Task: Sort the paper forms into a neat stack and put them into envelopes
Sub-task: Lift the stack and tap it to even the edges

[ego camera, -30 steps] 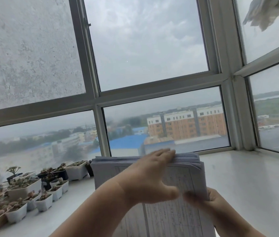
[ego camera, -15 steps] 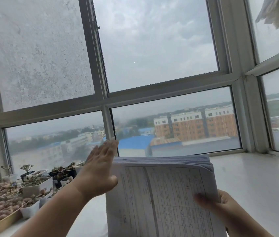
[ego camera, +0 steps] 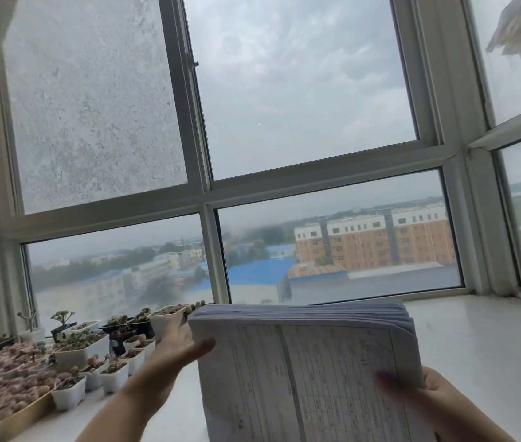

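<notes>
Thick stack of paper forms point(ego camera: 310, 371) held above the white bench point(ego camera: 476, 346), long axis toward the window, printed face up. Right hand point(ego camera: 425, 400) grips its right edge; left hand point(ego camera: 173, 352) presses flat against its left edge.

One thick stack of paper forms point(ego camera: 310, 362), two hands – left hand point(ego camera: 174, 349), right hand point(ego camera: 425, 400) – many small succulent pots point(ego camera: 93, 352).

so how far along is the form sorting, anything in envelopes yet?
Mostly squared: the stack of forms stands on the white sill, its top edges roughly level. In hand: the right hand grips its right edge, and the left hand presses its left edge, aligning it. Left: enveloping; no envelope is in view.
</notes>
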A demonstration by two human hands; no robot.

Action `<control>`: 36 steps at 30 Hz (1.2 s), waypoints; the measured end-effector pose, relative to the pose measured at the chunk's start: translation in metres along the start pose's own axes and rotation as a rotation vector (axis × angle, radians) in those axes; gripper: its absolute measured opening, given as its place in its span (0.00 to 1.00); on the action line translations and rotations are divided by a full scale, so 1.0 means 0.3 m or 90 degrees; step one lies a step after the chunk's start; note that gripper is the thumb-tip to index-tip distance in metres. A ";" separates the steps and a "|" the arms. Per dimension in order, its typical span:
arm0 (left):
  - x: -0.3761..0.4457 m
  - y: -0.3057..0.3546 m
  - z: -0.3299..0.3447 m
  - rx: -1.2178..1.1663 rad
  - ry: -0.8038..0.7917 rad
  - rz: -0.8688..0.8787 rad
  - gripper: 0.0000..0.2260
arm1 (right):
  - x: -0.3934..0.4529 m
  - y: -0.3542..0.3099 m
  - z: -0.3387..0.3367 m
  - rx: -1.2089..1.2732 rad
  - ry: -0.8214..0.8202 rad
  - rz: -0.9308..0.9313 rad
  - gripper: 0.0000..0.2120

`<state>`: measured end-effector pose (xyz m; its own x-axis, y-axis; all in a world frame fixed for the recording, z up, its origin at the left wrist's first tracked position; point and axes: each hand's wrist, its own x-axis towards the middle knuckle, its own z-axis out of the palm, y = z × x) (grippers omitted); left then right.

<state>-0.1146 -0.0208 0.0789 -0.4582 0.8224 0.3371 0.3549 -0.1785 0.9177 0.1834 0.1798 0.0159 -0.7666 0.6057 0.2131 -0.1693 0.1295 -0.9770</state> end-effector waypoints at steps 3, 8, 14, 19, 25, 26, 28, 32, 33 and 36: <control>-0.035 -0.106 0.117 -0.162 0.048 -0.063 0.47 | -0.011 -0.006 0.010 0.026 -0.001 0.024 0.45; -0.024 -0.043 0.247 -0.133 0.315 0.009 0.16 | -0.013 -0.046 -0.002 0.062 0.135 -0.064 0.47; -0.119 -0.016 0.225 -0.059 0.246 0.061 0.33 | -0.049 -0.079 -0.040 0.050 0.090 -0.079 0.28; -0.185 -0.139 0.213 -0.082 0.207 -0.031 0.39 | -0.036 -0.007 -0.007 0.026 0.148 -0.093 0.35; -0.127 -0.064 0.231 -0.042 0.292 0.111 0.15 | 0.000 -0.043 0.021 0.006 0.227 -0.193 0.34; -0.123 -0.058 0.229 -0.033 0.289 0.122 0.21 | -0.002 -0.046 0.012 0.003 0.224 -0.188 0.42; -0.123 -0.089 0.214 -0.034 0.281 0.095 0.30 | -0.011 -0.040 0.002 0.000 0.195 -0.180 0.46; -0.142 -0.172 0.216 -0.041 0.312 0.036 0.29 | -0.019 -0.011 0.027 0.001 0.134 -0.138 0.36; -0.141 -0.181 0.220 -0.044 0.330 0.037 0.27 | -0.017 -0.004 0.031 0.009 0.147 -0.129 0.36; -0.122 -0.146 0.226 -0.060 0.349 0.063 0.24 | -0.005 -0.015 0.023 -0.018 0.195 -0.156 0.44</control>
<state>-0.0583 -0.0064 0.0120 -0.7911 0.4032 0.4600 0.3556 -0.3088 0.8822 0.1810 0.1730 0.0199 -0.4847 0.7601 0.4328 -0.3039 0.3176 -0.8982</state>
